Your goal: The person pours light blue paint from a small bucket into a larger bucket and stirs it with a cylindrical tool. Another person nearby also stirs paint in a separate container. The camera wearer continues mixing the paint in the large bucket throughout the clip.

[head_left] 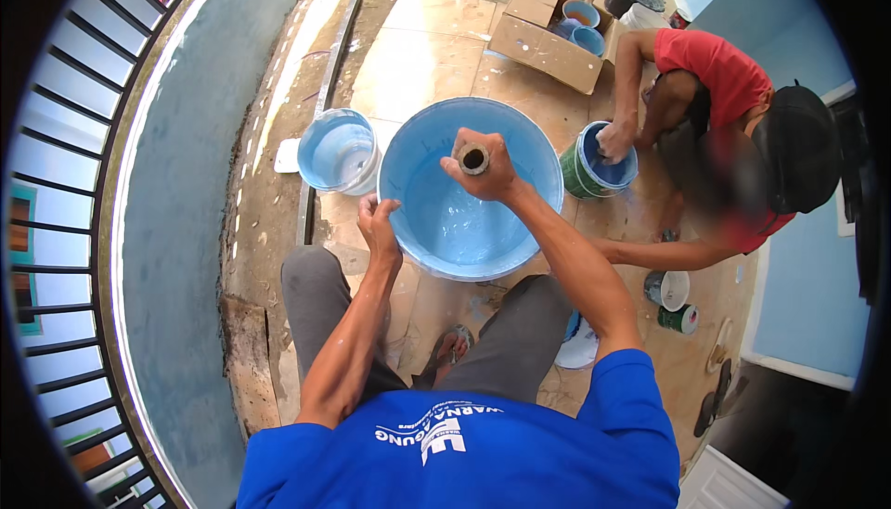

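A large round tub [429, 128] with light blue paint in it stands on the floor in front of my knees. My right hand [494, 173] is over the tub, closed around an upright hollow pipe [473, 158] whose open end faces up. The pipe's lower part is hidden under my hand. My left hand [379, 229] grips the tub's near left rim, fingers bent over the edge. Just left of the tub sits a smaller white bucket [368, 178], coated inside with pale blue paint.
At right a co-worker in a red shirt [710, 59] crouches, one hand in a green bucket [575, 180] of blue paint. Beyond is an open cardboard box [548, 51] with paint containers. Small cans [677, 318] lie at lower right. A low blue wall [176, 231] and railing run along the left.
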Tool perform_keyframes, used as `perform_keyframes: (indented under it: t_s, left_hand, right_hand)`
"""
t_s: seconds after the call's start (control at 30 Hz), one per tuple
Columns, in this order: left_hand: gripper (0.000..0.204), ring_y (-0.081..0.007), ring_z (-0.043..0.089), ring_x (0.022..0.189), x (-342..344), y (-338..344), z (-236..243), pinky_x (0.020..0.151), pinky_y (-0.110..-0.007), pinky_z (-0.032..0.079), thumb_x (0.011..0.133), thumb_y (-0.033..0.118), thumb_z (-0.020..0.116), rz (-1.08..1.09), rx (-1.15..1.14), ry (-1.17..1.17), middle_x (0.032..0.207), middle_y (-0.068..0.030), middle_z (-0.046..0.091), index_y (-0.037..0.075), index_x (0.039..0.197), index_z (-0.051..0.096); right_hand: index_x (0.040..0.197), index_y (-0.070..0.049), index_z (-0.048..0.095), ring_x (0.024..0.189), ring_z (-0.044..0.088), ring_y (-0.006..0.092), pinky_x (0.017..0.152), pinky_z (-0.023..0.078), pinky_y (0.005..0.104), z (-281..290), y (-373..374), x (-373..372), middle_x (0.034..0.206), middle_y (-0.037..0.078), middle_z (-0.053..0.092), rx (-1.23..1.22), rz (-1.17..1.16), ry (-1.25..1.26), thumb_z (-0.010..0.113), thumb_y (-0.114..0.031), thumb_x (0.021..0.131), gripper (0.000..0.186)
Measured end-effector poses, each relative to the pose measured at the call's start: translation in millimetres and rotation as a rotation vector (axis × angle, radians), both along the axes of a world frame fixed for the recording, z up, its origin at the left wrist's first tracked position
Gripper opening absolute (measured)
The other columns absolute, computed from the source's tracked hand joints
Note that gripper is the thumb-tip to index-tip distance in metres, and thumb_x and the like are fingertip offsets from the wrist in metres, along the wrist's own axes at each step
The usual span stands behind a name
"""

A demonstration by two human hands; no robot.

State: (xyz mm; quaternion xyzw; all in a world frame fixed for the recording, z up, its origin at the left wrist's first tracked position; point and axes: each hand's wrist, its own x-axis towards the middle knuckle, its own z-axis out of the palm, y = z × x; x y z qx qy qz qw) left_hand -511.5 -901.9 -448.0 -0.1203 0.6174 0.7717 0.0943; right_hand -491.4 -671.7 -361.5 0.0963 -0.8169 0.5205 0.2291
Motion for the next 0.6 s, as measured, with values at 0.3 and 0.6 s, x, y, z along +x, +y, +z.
perform_keyframes:
  t_s: [0.3, 0.6]
  left_hand:
    - [0.035, -0.0157, 0.057, 0.085, 10.8, -1.9, 1.7, 0.080, -0.032, 0.047, 0.084, 0.022, 0.071, -0.029, -0.254, 0.066, 0.091, -0.0057, 0.062, -0.002, 0.107, 0.061]
    - [0.054, -0.0372, 0.059, 0.120, -60.0, 0.5, 9.6, 0.103, -0.044, 0.046, 0.096, 0.038, 0.065, -0.318, -0.514, 0.269, 0.128, -0.0263, 0.061, -0.004, 0.128, 0.057]
  right_hand:
    - [0.074, -0.005, 0.056, 0.056, 0.049, 0.0119, 0.053, 0.043, 0.0329, 27.6, -25.4, 67.1, 0.061, 0.006, 0.055, -0.074, -0.042, -0.182, 0.081, -0.009, 0.083, 0.027]
    - [0.072, -0.007, 0.057, 0.052, 0.053, 0.0093, 0.051, 0.043, 0.0291, -2.6, -101.4, 16.0, 0.060, 0.000, 0.059, -0.406, -0.250, -0.008, 0.076, -0.004, 0.084, 0.024]
